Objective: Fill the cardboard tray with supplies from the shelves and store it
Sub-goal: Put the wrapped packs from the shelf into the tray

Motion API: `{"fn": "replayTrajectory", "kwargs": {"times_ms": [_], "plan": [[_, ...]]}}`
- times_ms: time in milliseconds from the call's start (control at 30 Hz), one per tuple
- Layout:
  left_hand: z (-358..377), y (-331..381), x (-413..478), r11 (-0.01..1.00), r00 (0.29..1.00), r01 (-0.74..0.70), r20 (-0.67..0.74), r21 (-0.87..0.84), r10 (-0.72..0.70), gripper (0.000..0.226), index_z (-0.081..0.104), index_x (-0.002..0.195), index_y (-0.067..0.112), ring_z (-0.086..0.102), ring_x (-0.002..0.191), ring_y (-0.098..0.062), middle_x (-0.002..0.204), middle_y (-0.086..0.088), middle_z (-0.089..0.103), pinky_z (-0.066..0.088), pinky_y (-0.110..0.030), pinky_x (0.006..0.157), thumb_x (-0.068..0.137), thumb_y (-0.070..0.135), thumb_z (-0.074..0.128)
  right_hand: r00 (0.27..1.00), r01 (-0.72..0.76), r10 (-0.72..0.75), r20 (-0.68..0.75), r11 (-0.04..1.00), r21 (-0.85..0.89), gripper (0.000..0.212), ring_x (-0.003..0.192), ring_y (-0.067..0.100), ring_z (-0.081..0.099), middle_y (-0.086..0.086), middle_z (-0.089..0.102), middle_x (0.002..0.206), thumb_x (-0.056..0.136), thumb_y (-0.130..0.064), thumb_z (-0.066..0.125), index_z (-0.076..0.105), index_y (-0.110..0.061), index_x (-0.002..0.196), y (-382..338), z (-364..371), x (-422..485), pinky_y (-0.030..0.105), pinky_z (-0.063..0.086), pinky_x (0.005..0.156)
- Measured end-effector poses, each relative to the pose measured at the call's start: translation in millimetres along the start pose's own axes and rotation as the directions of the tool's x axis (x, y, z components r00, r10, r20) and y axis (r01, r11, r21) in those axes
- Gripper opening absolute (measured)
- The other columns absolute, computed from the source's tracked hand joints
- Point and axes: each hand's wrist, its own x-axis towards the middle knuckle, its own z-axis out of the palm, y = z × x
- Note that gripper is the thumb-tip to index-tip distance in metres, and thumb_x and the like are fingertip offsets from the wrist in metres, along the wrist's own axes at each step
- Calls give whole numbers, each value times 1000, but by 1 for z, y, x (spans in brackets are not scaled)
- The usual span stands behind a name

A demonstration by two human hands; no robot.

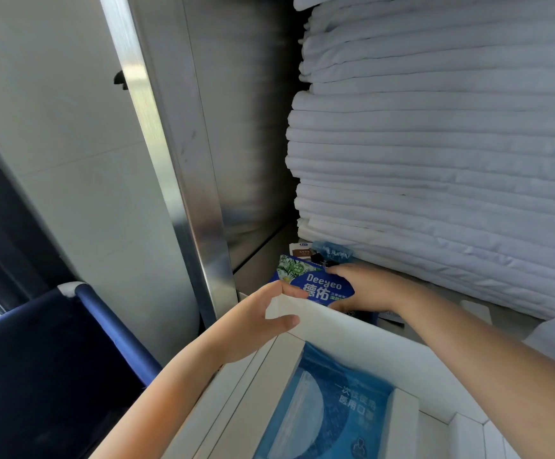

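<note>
A white cardboard tray [362, 339] fills the bottom centre, pushed up against a steel shelf. A blue pack of face masks [329, 405] lies flat inside it. My left hand [256, 323] grips the tray's far left corner, thumb inside and fingers over the rim. My right hand [365, 288] reaches past the tray's far wall and holds a blue Deeyeo wet-wipe pack [312, 283] on the shelf, fingers around its right end. The pack's lower edge is hidden behind the tray wall.
A tall stack of folded white linen [442, 154] fills the shelf on the right. Small packets and a black clip [322, 255] lie behind the wipes. A steel upright [183, 193] stands left of the shelf; a dark blue fabric cart [54, 352] sits lower left.
</note>
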Motion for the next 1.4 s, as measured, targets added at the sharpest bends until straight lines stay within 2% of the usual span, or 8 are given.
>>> {"fn": "replayTrajectory", "kwargs": {"times_ms": [133,333,500,700,867,1100,1300,1400], "plan": [[0,0,0,1000,1000,8,2,-10,-8,36,45,110,59,35,112,26,118,42,44,26,-4,92,92,31,59,999,-3,-2,48,994,107,87,111,10,52,-8,51,131,64,-66,73,43,-28,136,-1,4,5,34,46,96],[0,-1,1,1000,1000,7,0,-14,-7,38,45,109,62,34,111,28,115,47,44,24,-1,90,92,31,60,995,-44,38,92,997,68,93,114,15,50,-1,50,131,59,-72,71,43,-23,133,2,14,14,39,45,99],[1,-2,2,1000,1000,14,2,-27,-14,42,44,105,67,34,111,28,112,51,43,26,-4,92,91,31,61,998,-31,29,57,999,27,100,114,15,50,-3,50,133,55,-76,69,41,-25,136,2,14,16,38,45,99],[2,-5,4,999,1000,20,0,-43,-20,44,43,104,69,34,107,31,109,55,41,30,-8,90,91,32,62,1000,30,-29,-9,999,45,86,108,12,54,-6,57,125,58,-70,73,46,-32,131,-2,12,14,35,47,94],[1,-5,4,998,1000,15,1,-54,-15,42,44,106,65,36,107,28,109,53,43,31,-7,90,90,31,62,998,14,-10,-61,998,63,93,106,10,56,-9,58,124,50,-73,73,47,-32,130,-5,10,11,36,49,91],[0,-5,5,997,1000,15,6,-77,-15,42,48,105,62,45,110,17,114,39,50,41,-26,102,90,26,63,989,-28,36,-141,998,59,102,103,8,51,-6,53,129,52,-61,82,38,-30,138,0,4,2,24,45,84],[0,-4,4,994,1000,2,3,-113,-2,41,50,105,60,45,107,20,116,35,52,41,-20,96,90,24,63,978,-1,-7,-207,999,-40,94,109,16,51,1,54,124,58,-46,83,41,-26,140,1,-10,-12,32,48,91],[0,-4,3,993,1000,-2,0,-117,2,41,50,106,60,44,107,21,113,41,51,40,-17,92,89,25,64,966,-11,-20,-257,993,-119,94,109,18,49,1,52,119,59,-44,82,39,-27,141,1,-27,-25,33,46,91]]}}
